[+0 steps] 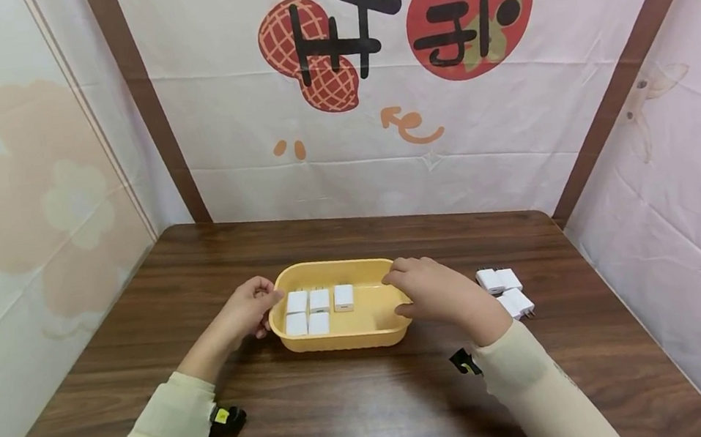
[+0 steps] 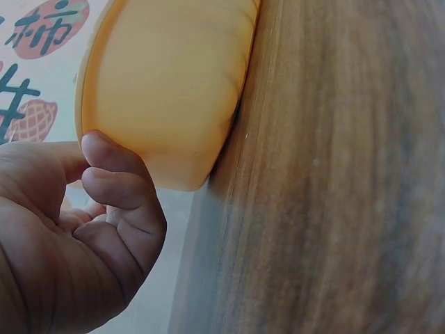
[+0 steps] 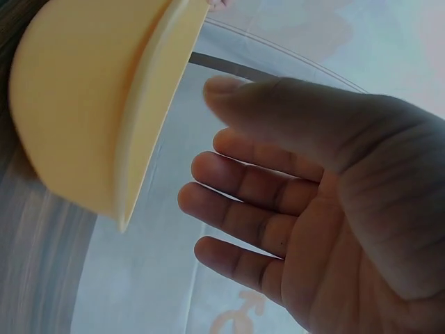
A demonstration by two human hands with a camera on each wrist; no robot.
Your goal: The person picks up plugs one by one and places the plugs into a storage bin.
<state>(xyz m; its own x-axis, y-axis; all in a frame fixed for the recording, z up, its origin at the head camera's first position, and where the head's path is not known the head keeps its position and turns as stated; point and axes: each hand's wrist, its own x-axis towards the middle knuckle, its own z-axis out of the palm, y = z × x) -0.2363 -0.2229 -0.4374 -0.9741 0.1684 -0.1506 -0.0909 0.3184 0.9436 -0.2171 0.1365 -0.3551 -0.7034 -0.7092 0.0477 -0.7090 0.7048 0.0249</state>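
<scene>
A yellow plastic basket (image 1: 340, 342) stands on the table with several white charger plugs (image 1: 297, 301) in its left half, set in rows. At its left end my left hand (image 1: 246, 310) pinches the rim between thumb and fingers; the left wrist view shows the fingertips on the basket wall (image 2: 167, 83). Over the right end is my right hand (image 1: 429, 289), its fingers loosely spread and holding nothing. In the right wrist view the palm faces the camera, and a gap separates the fingers (image 3: 236, 216) from the basket rim (image 3: 132, 160).
More white charger plugs (image 1: 508, 279) lie grouped on the wooden table (image 1: 349, 410), to the right of my right hand. Printed cloth walls (image 1: 241, 196) enclose the table's back and sides. Black straps (image 1: 227, 421) sit at both wrists.
</scene>
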